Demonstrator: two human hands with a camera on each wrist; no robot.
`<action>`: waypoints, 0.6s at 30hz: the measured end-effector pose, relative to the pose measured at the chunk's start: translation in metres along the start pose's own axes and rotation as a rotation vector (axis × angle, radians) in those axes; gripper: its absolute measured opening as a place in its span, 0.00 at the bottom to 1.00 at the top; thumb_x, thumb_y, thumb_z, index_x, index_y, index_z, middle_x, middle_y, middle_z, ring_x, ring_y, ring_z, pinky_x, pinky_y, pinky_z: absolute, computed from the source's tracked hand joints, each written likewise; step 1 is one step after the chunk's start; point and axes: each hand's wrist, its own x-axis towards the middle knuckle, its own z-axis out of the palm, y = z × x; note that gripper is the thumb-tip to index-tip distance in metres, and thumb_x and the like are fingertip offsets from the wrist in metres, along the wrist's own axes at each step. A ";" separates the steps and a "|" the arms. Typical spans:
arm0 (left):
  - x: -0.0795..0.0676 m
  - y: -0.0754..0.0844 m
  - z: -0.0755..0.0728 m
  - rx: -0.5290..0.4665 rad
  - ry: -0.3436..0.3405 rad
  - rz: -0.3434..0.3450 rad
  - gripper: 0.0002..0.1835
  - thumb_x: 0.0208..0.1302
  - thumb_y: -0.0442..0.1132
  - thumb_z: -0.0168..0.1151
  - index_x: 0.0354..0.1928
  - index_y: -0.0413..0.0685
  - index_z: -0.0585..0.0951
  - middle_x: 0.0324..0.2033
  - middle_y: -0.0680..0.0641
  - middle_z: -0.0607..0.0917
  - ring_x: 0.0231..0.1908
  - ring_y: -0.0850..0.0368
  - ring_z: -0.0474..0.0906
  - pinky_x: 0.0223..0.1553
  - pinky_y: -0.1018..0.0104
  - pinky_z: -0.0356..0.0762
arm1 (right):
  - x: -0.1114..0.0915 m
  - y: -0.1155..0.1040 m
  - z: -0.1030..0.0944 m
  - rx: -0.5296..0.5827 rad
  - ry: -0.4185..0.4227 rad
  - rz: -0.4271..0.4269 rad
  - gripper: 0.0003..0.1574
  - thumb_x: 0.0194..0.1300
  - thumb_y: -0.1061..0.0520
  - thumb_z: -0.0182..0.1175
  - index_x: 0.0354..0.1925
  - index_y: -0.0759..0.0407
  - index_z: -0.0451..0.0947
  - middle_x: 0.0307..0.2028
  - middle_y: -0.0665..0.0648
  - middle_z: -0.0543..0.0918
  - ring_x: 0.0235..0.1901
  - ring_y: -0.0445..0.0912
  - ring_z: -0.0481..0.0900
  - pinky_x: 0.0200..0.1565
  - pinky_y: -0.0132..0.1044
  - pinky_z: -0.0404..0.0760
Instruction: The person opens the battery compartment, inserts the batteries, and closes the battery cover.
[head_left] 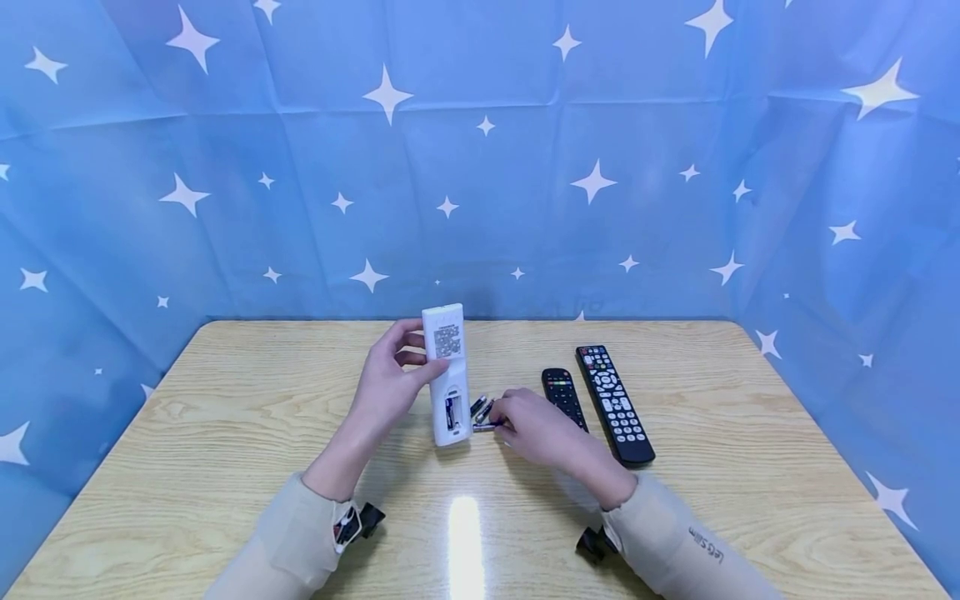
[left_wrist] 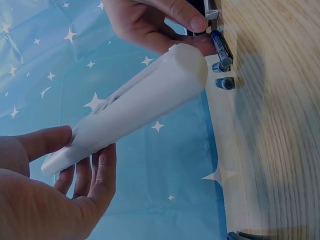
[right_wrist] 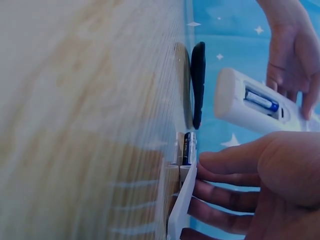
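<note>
My left hand point(head_left: 390, 375) grips a white remote control point(head_left: 450, 333), thumb on its back and fingers behind. It is held up, back toward me, with its battery compartment uncovered and one blue-and-silver battery point(right_wrist: 261, 100) inside. My right hand point(head_left: 536, 425) is low over the table beside the remote's lower end. Its thumb and forefinger tips are right at the end of a blue battery point(left_wrist: 221, 47) in a small group of loose ones. A white battery cover point(right_wrist: 182, 202) lies beneath its other fingers in the right wrist view, largely hidden in the head view.
To the right of my right hand lie two black remotes on the wooden table point(head_left: 262, 400): a smaller one point(head_left: 562, 396), partly covered by the hand, and a longer one point(head_left: 617, 404). A blue star-patterned cloth point(head_left: 480, 217) hangs behind the table's far edge.
</note>
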 end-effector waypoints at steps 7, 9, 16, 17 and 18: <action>0.001 -0.001 -0.001 -0.001 -0.008 0.000 0.28 0.62 0.26 0.71 0.64 0.44 0.76 0.48 0.39 0.81 0.44 0.46 0.81 0.43 0.60 0.82 | 0.003 -0.005 0.000 -0.030 -0.017 0.007 0.04 0.67 0.66 0.66 0.40 0.63 0.86 0.37 0.54 0.83 0.39 0.48 0.80 0.44 0.44 0.82; 0.001 -0.001 -0.001 -0.002 -0.012 -0.002 0.28 0.62 0.26 0.71 0.64 0.45 0.76 0.48 0.39 0.81 0.44 0.46 0.81 0.43 0.61 0.82 | 0.005 -0.007 0.001 -0.047 -0.019 0.004 0.02 0.67 0.66 0.66 0.37 0.61 0.85 0.33 0.52 0.81 0.35 0.46 0.78 0.40 0.42 0.80; 0.001 -0.001 -0.001 -0.007 -0.016 -0.001 0.28 0.62 0.27 0.71 0.64 0.45 0.76 0.47 0.40 0.81 0.44 0.47 0.82 0.42 0.62 0.82 | 0.011 -0.014 0.002 -0.151 -0.006 0.026 0.15 0.66 0.67 0.66 0.24 0.56 0.77 0.26 0.50 0.76 0.27 0.45 0.72 0.32 0.42 0.74; 0.001 -0.001 -0.001 -0.006 -0.013 0.001 0.28 0.62 0.27 0.71 0.64 0.45 0.76 0.47 0.40 0.81 0.44 0.46 0.82 0.42 0.62 0.82 | 0.012 -0.015 0.003 -0.170 -0.007 0.034 0.14 0.65 0.67 0.67 0.24 0.56 0.77 0.26 0.51 0.76 0.27 0.46 0.73 0.32 0.42 0.75; 0.001 -0.001 -0.002 -0.005 -0.012 0.003 0.28 0.62 0.28 0.71 0.64 0.45 0.76 0.48 0.40 0.81 0.44 0.46 0.82 0.42 0.62 0.82 | 0.013 -0.015 0.003 -0.193 -0.010 0.039 0.13 0.65 0.67 0.67 0.25 0.57 0.78 0.26 0.51 0.76 0.28 0.46 0.74 0.33 0.43 0.76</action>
